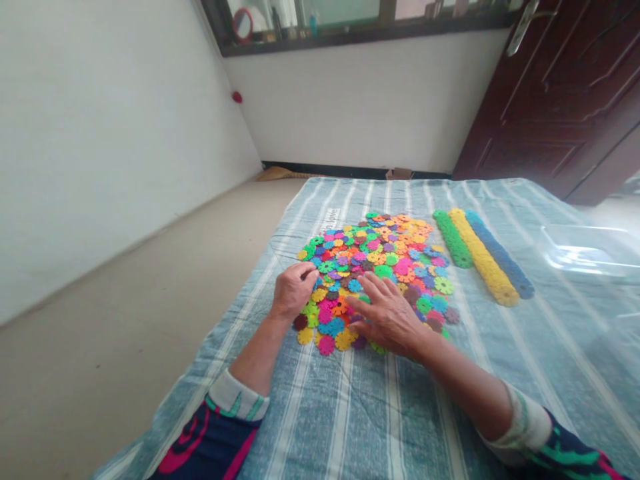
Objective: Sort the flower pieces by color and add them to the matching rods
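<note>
A wide heap of notched plastic discs [345, 308] in many colours is spread over the striped cloth. My left hand [294, 291] is at the heap's left edge, thumb and fingers closed together; whatever they may hold is hidden. Over the near middle of the heap lies my right hand [393, 317], palm down with fingers apart, touching or just above the discs. Right of the heap, discs of one colour lie in overlapping rows: a green row [453, 240], a yellow row [483, 257] and a blue row [501, 255].
A clear plastic container [590, 250] rests at the right on the striped cloth [320, 413]. Beyond the cloth's left edge is the floor [150, 320]. A white wall with a window ledge [370, 40] and a dark red door [560, 93] stand behind.
</note>
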A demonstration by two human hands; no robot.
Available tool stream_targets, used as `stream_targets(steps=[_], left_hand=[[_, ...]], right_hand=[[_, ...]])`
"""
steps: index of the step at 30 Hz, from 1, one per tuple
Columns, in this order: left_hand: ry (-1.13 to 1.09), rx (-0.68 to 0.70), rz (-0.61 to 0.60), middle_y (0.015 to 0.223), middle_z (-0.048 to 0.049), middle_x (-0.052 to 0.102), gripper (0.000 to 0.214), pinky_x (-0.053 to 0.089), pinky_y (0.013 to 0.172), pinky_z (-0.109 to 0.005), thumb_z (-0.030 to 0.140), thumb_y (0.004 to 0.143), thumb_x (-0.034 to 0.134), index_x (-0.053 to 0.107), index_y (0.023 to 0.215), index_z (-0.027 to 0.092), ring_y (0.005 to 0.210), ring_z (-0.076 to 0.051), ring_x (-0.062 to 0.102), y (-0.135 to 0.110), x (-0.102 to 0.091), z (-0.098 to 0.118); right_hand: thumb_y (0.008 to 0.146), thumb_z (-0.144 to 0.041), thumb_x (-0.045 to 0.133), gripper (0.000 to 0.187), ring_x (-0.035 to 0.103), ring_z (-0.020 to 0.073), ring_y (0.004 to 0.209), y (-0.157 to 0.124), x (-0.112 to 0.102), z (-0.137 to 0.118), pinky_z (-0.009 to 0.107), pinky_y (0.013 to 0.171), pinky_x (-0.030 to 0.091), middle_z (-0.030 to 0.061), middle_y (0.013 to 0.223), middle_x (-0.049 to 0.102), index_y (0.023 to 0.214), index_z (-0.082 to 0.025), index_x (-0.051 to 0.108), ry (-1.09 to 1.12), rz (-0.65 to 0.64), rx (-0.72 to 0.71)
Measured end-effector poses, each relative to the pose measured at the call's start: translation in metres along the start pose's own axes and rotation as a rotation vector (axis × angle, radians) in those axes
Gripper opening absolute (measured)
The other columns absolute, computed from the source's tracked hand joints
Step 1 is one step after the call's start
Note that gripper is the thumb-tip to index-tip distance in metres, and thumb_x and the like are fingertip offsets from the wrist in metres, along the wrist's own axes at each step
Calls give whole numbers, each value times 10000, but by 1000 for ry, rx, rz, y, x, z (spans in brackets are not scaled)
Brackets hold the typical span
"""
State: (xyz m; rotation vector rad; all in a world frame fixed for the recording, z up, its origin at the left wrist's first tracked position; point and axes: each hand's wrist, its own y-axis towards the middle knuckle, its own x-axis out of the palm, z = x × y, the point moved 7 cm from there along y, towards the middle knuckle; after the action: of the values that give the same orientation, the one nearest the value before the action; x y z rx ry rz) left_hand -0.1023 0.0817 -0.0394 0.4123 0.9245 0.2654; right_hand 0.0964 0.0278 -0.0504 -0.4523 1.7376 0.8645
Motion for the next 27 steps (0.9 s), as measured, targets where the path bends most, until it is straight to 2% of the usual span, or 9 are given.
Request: stream_targets(steps=[3,6,13,17,21,24,27], left_hand=[[-38,-48,13,851,-21,748,232,540,856,-282,328,838,520,705,786,199,850,-188,691,-1,1,-3],[-58,-60,18,835,-18,743,246,533,861,-285,339,841,511,703,777,199,844,-187,688,-3,3,-3],[-57,-66,-11,869,-12,749,168,522,916,-283,312,796,569,694,751,209,915,-192,688,-6,6,-3],[-60,-35,-9,926,-30,754,128,502,996,-339,302,773,613,699,790,207,1005,-216,681,-7,8,-2],[-31,19,-72,1054,-75,743,191,464,1065,-406,320,732,695,719,874,195,1096,-249,655,-7,13,1],[21,53,-117,1192,-113,701,273,431,1103,-453,301,684,749,729,932,189,1188,-281,611,-8,16,2],[49,56,-132,1228,-120,686,244,419,1118,-458,256,691,734,731,925,185,1217,-285,595,-8,18,1]], right_hand=[[899,-537,598,445,301,359,1430,8,5,-21,586,1099,331,141,1495,420,1285,-316,596,39,-61,-96],[891,-569,590,458,289,366,1437,14,11,-26,598,1108,312,145,1491,426,1258,-296,613,28,-105,-97],[953,-493,524,405,335,361,1422,9,9,13,574,1122,307,196,1484,449,1174,-188,672,-89,-62,153],[945,-477,545,388,361,365,1404,5,6,20,567,1122,312,209,1461,473,1096,-155,700,-111,-18,201],[935,-483,566,367,338,342,1417,3,3,-1,553,1108,332,166,1456,478,1185,-234,665,-22,36,37],[906,-534,589,410,340,329,1413,2,4,-21,550,1092,350,137,1434,489,1240,-298,629,47,0,-122],[901,-545,590,411,361,333,1395,1,7,-23,556,1086,358,134,1410,506,1212,-283,642,54,-29,-136]])
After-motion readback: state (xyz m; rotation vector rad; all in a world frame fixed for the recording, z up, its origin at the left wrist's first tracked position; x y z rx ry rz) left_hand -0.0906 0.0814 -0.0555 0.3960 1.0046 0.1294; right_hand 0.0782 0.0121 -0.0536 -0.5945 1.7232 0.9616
